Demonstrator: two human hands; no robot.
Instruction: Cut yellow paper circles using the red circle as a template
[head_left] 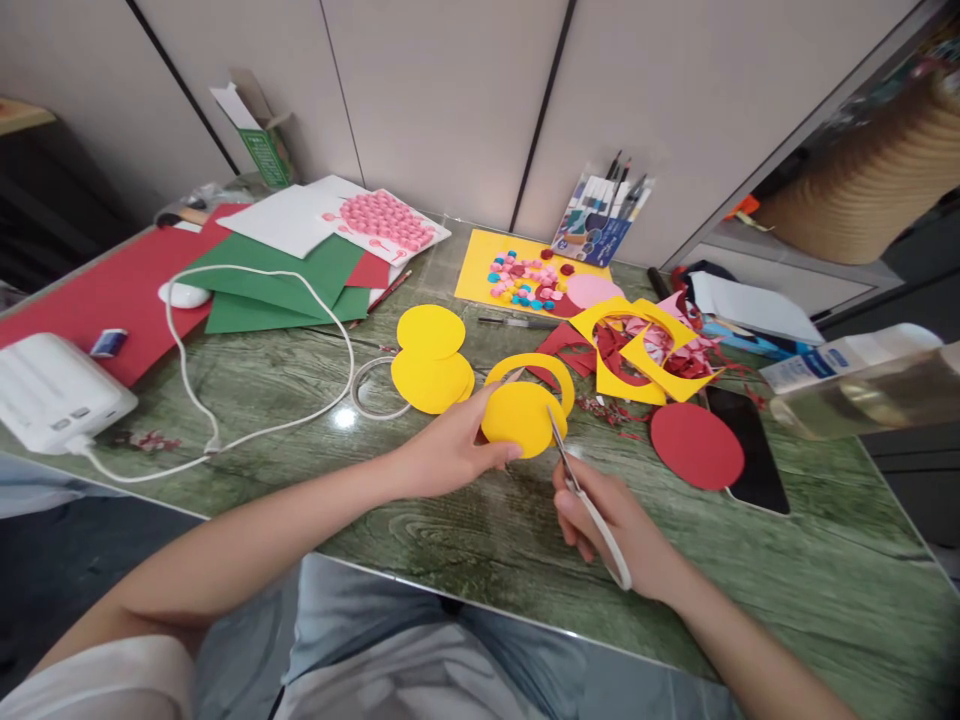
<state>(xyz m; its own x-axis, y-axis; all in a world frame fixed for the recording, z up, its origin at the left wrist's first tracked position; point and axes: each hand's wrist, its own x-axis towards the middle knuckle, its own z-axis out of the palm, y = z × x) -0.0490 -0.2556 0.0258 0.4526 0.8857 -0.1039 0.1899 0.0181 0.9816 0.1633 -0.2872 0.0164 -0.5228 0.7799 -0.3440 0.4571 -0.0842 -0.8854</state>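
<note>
My left hand (459, 447) pinches the left edge of a yellow paper circle (519, 420), its thumb on the front near the bottom. A curved yellow strip (559, 368) arches behind the circle's upper right. In my right hand (611, 525) is a pair of scissors (600, 515) with white handles; the blades point up and left and meet the circle's right edge. Left of the circle, several yellow rounds (429, 370) lie overlapping on the table. A red paper circle (697, 446) rests to the right, partly over a black phone (754, 455).
Yellow and red paper scraps (652, 350) lie behind my right hand. Small paper balls (525, 280) sit on a yellow sheet. Green paper (277, 290), red paper (105, 290), a white power bank (56, 390) and its cable are left. A clear bottle (862, 395) is right.
</note>
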